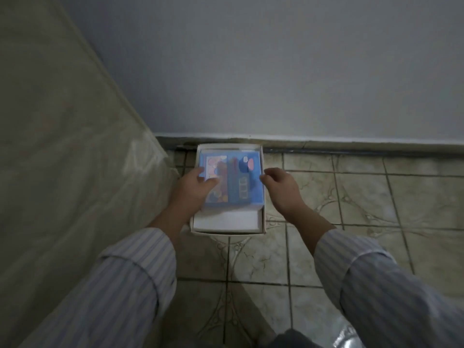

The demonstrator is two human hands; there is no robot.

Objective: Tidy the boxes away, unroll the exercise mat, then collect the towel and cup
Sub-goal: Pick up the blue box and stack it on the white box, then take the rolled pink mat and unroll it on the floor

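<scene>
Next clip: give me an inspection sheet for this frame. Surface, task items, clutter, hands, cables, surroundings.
Surface: tiled floor, dark grout lines.
Job's things: blue box sitting in an open white box by the wall; mat, towel and cup not in view.
Clutter: nothing seen.
Hands: left hand grips the blue box's left edge; right hand at its right edge, fingers curled, contact unclear.
Cables: nothing seen.
Surroundings: grey wall, baseboard, plastic-covered mattress on the left.

You see a matt white cardboard box (227, 226) holding a smooth printed blue box (232, 180); glossy glazed floor tiles (376, 197); striped cloth sleeves (130, 280); plastic-wrapped mattress (62, 146) at nine o'clock.
</scene>
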